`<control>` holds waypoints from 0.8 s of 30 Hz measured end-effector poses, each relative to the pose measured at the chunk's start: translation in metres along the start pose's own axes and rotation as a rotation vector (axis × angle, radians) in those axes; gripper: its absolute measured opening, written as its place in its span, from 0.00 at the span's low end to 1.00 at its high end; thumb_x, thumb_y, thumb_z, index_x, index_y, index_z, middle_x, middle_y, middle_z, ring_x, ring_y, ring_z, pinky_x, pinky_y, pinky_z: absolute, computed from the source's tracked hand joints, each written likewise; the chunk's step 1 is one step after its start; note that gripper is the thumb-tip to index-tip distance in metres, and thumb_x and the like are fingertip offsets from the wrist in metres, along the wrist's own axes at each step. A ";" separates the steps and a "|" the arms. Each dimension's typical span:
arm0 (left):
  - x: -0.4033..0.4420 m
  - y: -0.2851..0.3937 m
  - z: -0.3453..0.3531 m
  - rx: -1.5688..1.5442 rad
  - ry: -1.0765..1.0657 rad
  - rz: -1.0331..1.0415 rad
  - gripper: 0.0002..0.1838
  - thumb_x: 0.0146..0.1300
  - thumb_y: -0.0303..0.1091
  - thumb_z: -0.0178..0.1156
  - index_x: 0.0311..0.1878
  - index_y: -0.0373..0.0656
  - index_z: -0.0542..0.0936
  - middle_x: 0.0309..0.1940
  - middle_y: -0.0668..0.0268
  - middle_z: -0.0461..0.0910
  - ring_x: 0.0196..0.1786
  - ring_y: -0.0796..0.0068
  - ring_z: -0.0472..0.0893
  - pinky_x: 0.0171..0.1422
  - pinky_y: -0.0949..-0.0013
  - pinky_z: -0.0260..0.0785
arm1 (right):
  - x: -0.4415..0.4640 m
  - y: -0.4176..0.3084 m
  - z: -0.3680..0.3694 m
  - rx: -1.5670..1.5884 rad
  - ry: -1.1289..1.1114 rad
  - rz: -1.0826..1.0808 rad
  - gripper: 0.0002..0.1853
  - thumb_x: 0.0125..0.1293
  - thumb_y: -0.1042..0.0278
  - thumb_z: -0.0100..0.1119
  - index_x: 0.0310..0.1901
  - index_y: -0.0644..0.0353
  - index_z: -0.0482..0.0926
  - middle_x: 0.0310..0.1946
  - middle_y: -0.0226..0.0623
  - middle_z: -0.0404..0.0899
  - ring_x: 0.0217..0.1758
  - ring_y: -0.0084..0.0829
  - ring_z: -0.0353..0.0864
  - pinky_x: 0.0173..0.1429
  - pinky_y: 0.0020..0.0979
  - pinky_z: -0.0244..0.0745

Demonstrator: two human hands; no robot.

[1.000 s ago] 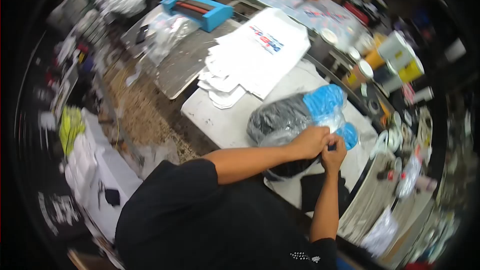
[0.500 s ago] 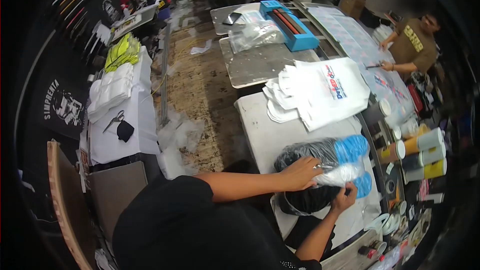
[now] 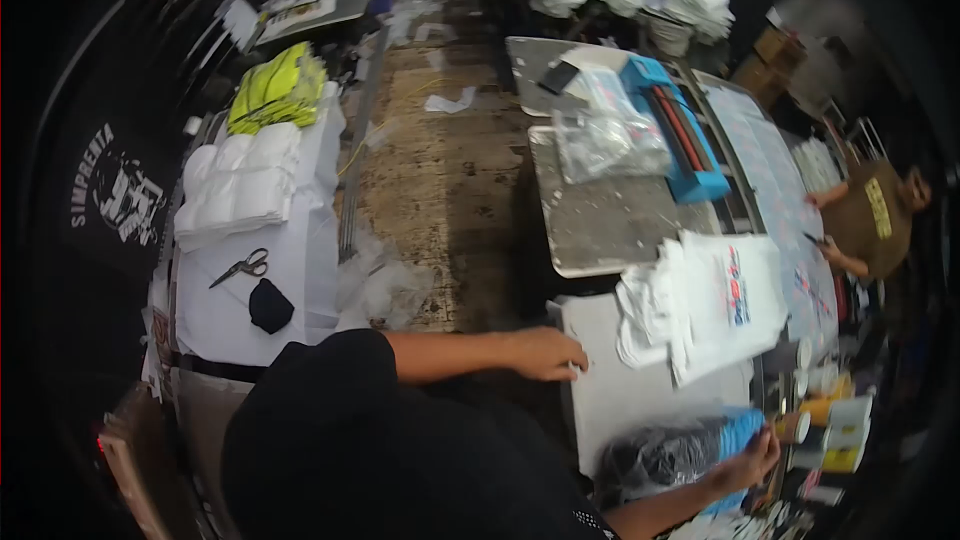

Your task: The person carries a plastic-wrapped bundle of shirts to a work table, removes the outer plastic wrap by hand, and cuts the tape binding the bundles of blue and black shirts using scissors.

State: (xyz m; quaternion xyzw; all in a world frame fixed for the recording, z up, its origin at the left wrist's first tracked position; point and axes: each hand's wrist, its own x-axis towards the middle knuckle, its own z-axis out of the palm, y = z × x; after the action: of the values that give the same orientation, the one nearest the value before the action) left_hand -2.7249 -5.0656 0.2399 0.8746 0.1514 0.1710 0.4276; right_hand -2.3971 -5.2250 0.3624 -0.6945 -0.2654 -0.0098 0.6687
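Observation:
My left hand hovers at the left edge of the grey table, away from the bundle. Its fingers are curled together, and a pale speck shows at their tips, too small to name. A bundle of dark and blue goods in clear plastic lies at the table's near end. Over its blue end is my right hand, fingers bent inward; what they hold, if anything, is hidden. Beyond the bundle rests a stack of white printed bags.
To the left, a white-covered table bears scissors, a black cloth, white folded stacks and yellow ones. A blue machine with red rollers stands ahead. A co-worker is at the right; tubs stand nearer.
My left hand has left the bundle and moved left to the table edge. My right hand stays by the bundle's blue end. The view has turned, so things sit lower and farther right.

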 end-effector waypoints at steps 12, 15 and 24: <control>-0.159 -0.072 -0.189 -0.248 0.807 -0.681 0.11 0.61 0.34 0.60 0.45 0.38 0.79 0.36 0.64 0.81 0.39 0.76 0.79 0.44 0.72 0.71 | -0.048 -0.154 0.450 1.182 -1.029 -0.143 0.06 0.63 0.77 0.52 0.41 0.61 0.73 0.42 0.42 0.75 0.48 0.39 0.75 0.60 0.43 0.66; -0.191 -0.096 -0.191 -0.384 0.857 -0.781 0.12 0.63 0.33 0.59 0.46 0.38 0.78 0.36 0.65 0.81 0.38 0.78 0.79 0.44 0.73 0.71 | -0.029 -0.202 0.527 1.439 -1.170 -0.218 0.17 0.67 0.57 0.50 0.44 0.64 0.72 0.46 0.47 0.74 0.54 0.37 0.71 0.63 0.46 0.62; -0.214 -0.231 -0.333 -0.435 0.812 -0.929 0.15 0.63 0.35 0.59 0.50 0.38 0.75 0.38 0.62 0.79 0.39 0.74 0.78 0.46 0.70 0.70 | -0.082 -0.388 0.701 1.842 -0.534 -0.448 0.09 0.67 0.60 0.46 0.38 0.52 0.76 0.39 0.26 0.78 0.49 0.29 0.75 0.59 0.38 0.65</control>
State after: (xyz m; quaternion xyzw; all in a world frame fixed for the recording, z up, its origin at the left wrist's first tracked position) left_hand -3.0863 -4.7856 0.2103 0.4776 0.6248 0.3120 0.5331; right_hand -2.8548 -4.6131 0.6170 0.1850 -0.4372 0.2315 0.8491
